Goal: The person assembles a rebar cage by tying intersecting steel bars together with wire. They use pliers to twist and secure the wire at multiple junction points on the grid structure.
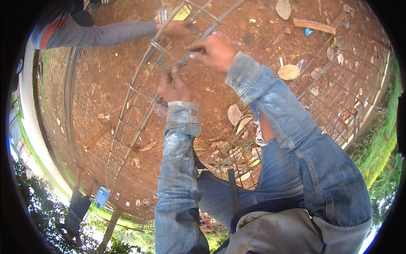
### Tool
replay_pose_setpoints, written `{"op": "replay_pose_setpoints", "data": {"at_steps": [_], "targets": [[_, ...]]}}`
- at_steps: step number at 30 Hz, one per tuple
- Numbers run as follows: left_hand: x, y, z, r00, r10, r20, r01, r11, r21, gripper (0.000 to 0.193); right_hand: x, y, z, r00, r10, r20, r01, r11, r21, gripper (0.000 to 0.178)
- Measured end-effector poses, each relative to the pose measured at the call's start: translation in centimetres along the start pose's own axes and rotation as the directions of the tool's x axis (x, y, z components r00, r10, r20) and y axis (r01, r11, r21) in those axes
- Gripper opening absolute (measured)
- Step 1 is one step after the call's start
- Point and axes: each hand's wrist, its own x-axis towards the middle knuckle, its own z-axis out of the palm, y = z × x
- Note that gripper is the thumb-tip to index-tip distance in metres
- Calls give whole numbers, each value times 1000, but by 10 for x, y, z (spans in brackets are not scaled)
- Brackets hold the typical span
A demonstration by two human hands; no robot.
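Observation:
A long rebar cage (136, 89) of rusty bars and square stirrups runs from the lower left up to the top middle. My left hand (174, 88) is closed by a stirrup, thumb and fingertips pinched together just below it. A blue-grey curved handle (162, 110) shows beside that wrist; its tool is mostly hidden. My right hand (218, 53) is closed at the cage's right side, thumb and forefinger around a stirrup corner (185, 58). Whether a tie wire lies in either hand is too small to make out.
Across the cage, a co-worker's hand (179, 28) reaches in from the upper left. Wire mesh (344, 91) covers the ground at right. Long bars (71, 84) lie at left. A wood strip (314, 25), dry leaves (289, 72) and a blue water jug (102, 197) are around. Another person (78, 207) stands lower left.

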Motion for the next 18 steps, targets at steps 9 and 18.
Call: {"op": "replay_pose_setpoints", "data": {"at_steps": [9, 18], "targets": [[6, -9, -1, 998, 33, 60, -34, 999, 3, 13, 10, 15, 23, 947, 132, 292, -212, 941, 263, 23], [34, 28, -29, 882, 254, 396, -436, 760, 483, 11, -27, 27, 24, 833, 113, 541, -395, 806, 441, 28]]}}
